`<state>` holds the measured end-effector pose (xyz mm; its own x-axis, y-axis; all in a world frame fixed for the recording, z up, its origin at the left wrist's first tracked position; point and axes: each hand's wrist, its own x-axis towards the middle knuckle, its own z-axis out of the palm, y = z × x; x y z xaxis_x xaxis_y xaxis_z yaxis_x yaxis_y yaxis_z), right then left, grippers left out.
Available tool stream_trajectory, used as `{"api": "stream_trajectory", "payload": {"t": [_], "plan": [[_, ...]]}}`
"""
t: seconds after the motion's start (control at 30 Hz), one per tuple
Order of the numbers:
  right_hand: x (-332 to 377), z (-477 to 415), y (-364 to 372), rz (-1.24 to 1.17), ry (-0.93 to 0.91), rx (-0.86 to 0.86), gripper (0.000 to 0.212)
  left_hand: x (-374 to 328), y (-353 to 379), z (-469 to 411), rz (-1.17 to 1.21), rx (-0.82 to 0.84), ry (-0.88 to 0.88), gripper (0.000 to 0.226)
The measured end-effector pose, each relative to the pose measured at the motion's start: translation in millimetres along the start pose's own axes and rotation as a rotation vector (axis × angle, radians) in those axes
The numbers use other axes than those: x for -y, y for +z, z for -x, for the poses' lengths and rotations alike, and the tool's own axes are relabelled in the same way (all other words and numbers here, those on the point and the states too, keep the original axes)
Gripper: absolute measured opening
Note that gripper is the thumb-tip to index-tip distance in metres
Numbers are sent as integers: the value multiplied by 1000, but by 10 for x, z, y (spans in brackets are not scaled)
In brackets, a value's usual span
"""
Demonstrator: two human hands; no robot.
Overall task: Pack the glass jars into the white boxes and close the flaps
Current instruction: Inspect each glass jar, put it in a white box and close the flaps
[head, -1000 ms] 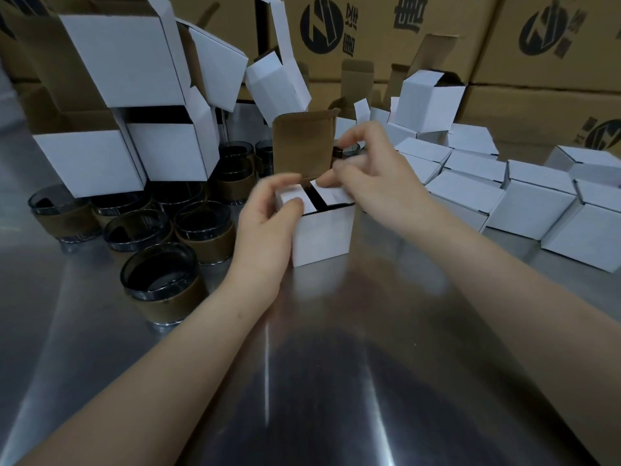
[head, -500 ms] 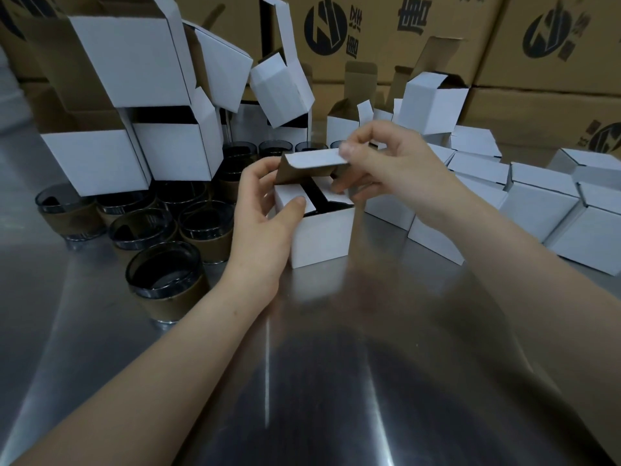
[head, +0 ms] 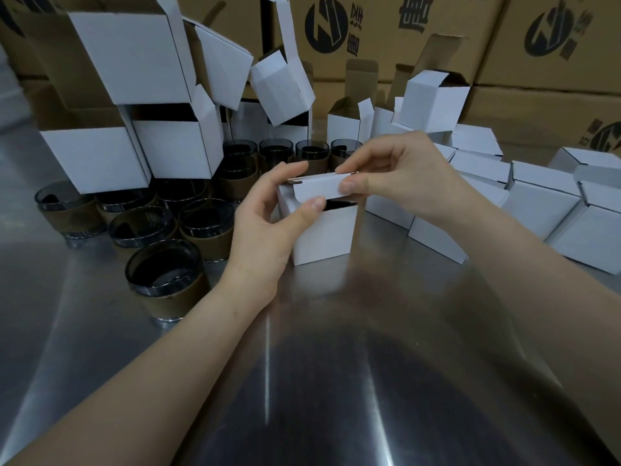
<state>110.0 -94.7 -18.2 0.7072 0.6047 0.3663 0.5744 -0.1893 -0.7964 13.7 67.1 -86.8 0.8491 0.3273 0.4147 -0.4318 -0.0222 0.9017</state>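
A small white box (head: 324, 232) stands on the steel table in the middle. Its top flap (head: 319, 186) is folded down almost flat, with a dark gap still showing under its front edge. My left hand (head: 268, 216) pinches the flap's left end, thumb on the front lip. My right hand (head: 393, 176) pinches the flap's right end between thumb and fingers. What is inside the box is hidden. Several dark glass jars (head: 164, 274) with brown paper bands stand in a cluster to the left.
Open empty white boxes (head: 94, 156) are piled at the back left. Closed white boxes (head: 544, 200) lie in rows at the right. Large brown cartons (head: 386, 35) line the back. The steel table (head: 336, 381) reaches to the near edge.
The top flap stood upright, then came down over the box. Both hands moved from the side flaps to the flap's two ends, now pressing its front lip toward the opening.
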Motion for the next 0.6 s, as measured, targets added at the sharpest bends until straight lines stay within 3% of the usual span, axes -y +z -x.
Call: {"api": "stream_trajectory", "payload": {"t": [0.1, 0.6], "plan": [[5, 6, -8, 18, 9, 22, 18, 3, -4, -4, -4, -20, -13, 30], [160, -30, -36, 211, 125, 133, 23, -10, 61, 30, -152, 13, -27, 28]]}}
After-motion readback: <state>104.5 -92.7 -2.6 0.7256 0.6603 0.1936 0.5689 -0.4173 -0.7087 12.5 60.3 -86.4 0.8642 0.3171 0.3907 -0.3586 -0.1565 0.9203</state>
